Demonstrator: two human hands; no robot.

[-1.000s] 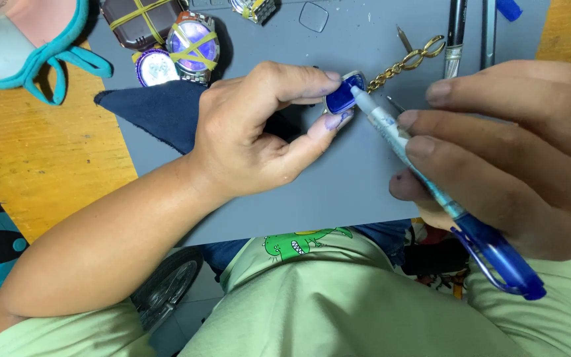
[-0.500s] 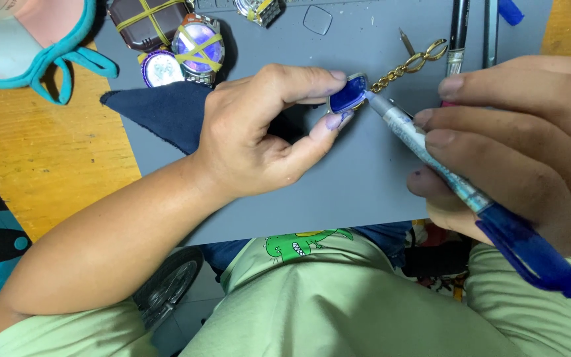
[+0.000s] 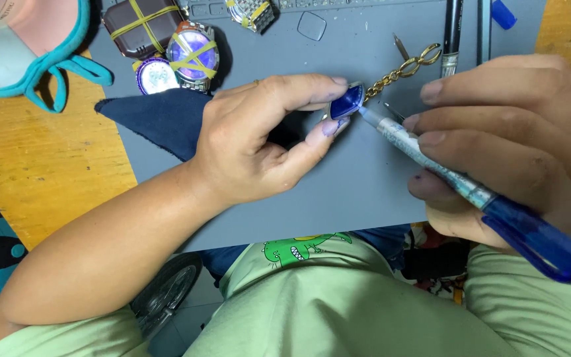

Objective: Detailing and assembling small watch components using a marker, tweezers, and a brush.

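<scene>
My left hand (image 3: 259, 142) pinches a small blue-faced watch (image 3: 346, 101) between thumb and forefinger, over the grey work mat (image 3: 358, 192). A gold chain strap (image 3: 404, 68) trails from the watch toward the upper right. My right hand (image 3: 517, 142) grips a pen-shaped applicator (image 3: 431, 158) with a clear barrel and a blue rear end. Its tip touches the right edge of the watch.
A dark blue cloth (image 3: 156, 119) lies under my left hand. Several watches bound with yellow rubber bands (image 3: 166, 46) sit at the upper left, beside a teal-edged face mask (image 3: 28, 46). Tweezers (image 3: 401, 47), dark tools (image 3: 452, 33) and a loose watch glass (image 3: 312, 25) lie at the mat's far edge.
Both hands stay on the watch and applicator. The applicator has tilted a little flatter, with its blue rear end swinging further right and down.
</scene>
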